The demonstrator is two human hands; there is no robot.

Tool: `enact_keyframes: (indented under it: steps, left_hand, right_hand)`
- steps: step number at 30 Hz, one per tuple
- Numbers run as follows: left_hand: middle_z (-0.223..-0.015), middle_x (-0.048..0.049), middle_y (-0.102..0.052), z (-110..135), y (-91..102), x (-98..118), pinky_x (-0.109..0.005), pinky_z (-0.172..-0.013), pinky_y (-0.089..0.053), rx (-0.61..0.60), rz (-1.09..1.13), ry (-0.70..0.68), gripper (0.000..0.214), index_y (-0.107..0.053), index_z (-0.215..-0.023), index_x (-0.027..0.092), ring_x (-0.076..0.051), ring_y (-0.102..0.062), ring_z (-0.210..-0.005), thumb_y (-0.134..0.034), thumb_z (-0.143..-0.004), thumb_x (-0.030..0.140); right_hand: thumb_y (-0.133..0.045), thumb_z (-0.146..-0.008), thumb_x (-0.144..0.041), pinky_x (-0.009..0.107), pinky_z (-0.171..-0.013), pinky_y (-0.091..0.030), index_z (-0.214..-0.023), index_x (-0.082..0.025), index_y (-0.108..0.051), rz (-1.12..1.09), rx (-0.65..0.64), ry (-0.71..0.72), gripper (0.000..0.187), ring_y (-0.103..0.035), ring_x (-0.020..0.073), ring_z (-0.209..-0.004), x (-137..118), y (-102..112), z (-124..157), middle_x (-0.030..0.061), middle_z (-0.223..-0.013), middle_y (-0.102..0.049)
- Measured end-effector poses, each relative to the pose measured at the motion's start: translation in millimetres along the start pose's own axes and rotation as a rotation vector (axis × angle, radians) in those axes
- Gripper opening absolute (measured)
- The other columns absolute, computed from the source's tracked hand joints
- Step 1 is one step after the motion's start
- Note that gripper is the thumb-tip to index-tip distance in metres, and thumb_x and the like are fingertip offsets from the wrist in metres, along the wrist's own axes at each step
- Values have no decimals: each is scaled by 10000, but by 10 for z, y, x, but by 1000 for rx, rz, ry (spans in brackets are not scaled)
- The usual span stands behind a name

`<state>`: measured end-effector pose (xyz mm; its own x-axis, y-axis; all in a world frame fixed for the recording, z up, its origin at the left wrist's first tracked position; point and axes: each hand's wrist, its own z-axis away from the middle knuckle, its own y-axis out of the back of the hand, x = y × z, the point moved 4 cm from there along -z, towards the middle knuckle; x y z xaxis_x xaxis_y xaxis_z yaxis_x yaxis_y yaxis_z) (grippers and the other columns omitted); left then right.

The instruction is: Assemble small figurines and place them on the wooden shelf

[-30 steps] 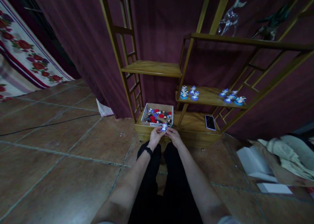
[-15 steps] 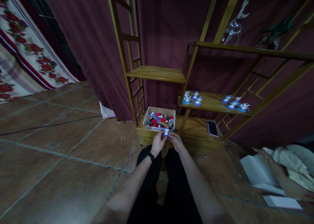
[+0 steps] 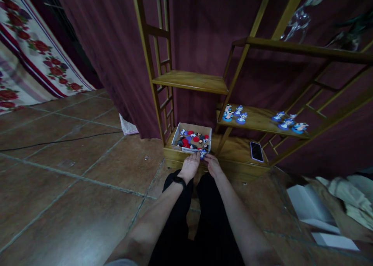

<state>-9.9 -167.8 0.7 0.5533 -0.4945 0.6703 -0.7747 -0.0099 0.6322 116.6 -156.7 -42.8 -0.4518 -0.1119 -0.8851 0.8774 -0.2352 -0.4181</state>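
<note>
My left hand (image 3: 190, 166) and my right hand (image 3: 213, 165) meet in front of me, both pinching a small blue and white figurine (image 3: 203, 153). They hover just before a white box (image 3: 192, 138) of red, blue and black figurine parts that sits on the bottom board of a wooden shelf (image 3: 192, 81). A black band circles my left wrist. Two groups of finished blue-based figurines stand on the middle shelf, one at its left (image 3: 234, 114) and one at its right (image 3: 289, 121).
A phone (image 3: 257, 151) lies on the bottom board right of the box. A dark red curtain (image 3: 116, 44) hangs behind the shelf. White boxes (image 3: 311, 209) and pale cloth (image 3: 346, 192) lie on the tiled floor at right; a black cable (image 3: 58, 140) crosses it at left.
The view has shifted so the shelf sits a little further right. My hands, still on the figurine, have sunk slightly nearer the box's front edge.
</note>
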Motion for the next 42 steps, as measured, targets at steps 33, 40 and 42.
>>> enact_keyframes:
  steps: [33,40,42]
  left_hand:
    - [-1144,-216,-509,76,-136,52,-348,-774,-410,-208,-744,-130,480,-338,-1302,92,-240,-531,-957,-335,-824,53]
    - [-1083,-125,-589,18,-81,-77,-284,-806,-423,-232,-329,53,414,-431,-1248,163,-196,-567,-947,-418,-835,192]
    - [-1057,-102,-615,-23,-76,-148,-270,-805,-431,-211,-140,114,390,-484,-1206,172,-182,-581,-929,-456,-820,220]
  right_hand:
    - [-674,-492,-175,265,-705,-413,-740,-185,-644,35,-49,27,250,-581,143,-715,-21,3,21,-10,-716,-670]
    - [-681,-504,-186,292,-749,-429,-741,-176,-644,48,-36,15,240,-591,151,-740,16,13,9,5,-746,-668]
    - [-697,-499,-194,300,-758,-439,-726,-171,-640,33,-52,-4,235,-596,157,-749,8,-7,22,12,-749,-667]
